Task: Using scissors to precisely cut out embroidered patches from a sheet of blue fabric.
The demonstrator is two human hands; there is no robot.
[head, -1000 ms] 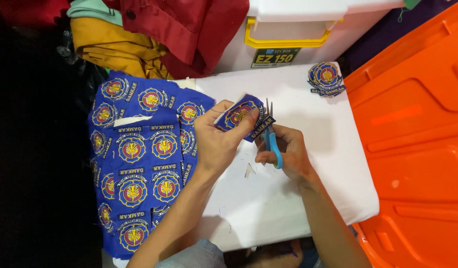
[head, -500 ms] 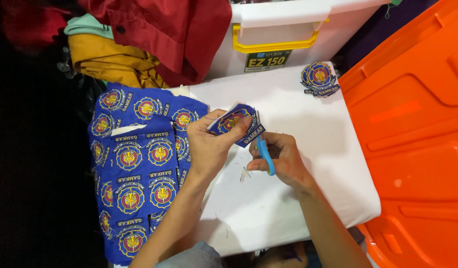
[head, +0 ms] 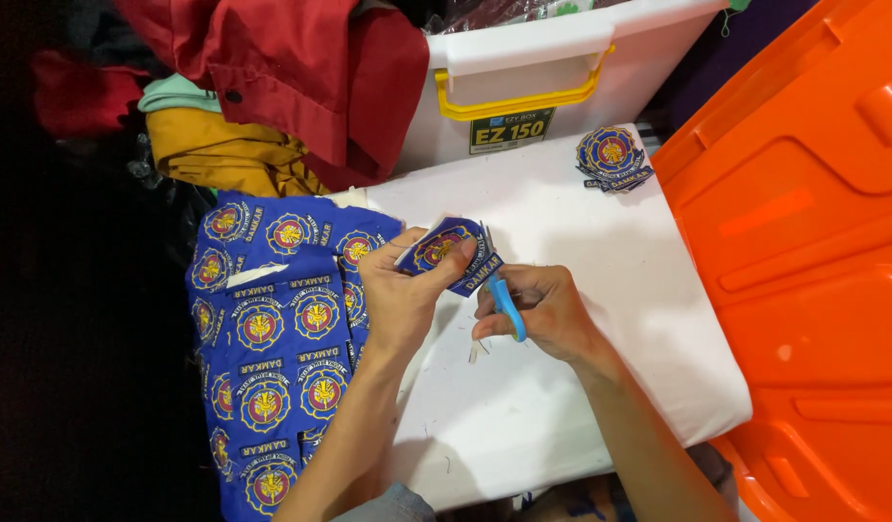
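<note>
I am looking at a small blue patch (head: pixel 448 249) with a round yellow and red picture on it, sitting near the middle of the frame, a little above center. My left hand (head: pixel 399 295) is pinching it from the left, with the thumb on top and the fingers curled under, so the hand is closed around the patch. My right hand (head: pixel 541 311) is just to the right of it and is wrapped around a pair of scissors with blue handles (head: pixel 505 305). The thin blades are poking up at the right edge of the patch, touching it. I cannot tell how far apart the blades are. Both hands are hovering over a white table (head: pixel 562 406) that is filling the middle and lower part of the frame. A few tiny scraps (head: pixel 476 350) are lying on the table just under my right hand. On the left side a big blue sheet of uncut patches (head: pixel 277 358) is hanging over the table edge. In the upper right part of the table a small stack of cut patches (head: pixel 612 158) is resting. Behind the table a white plastic box with a yellow handle (head: pixel 523 92) is standing. A pile of red and yellow clothes (head: pixel 272 87) is lying in the upper left, and a big orange plastic lid (head: pixel 813 271) is filling the right side.
</note>
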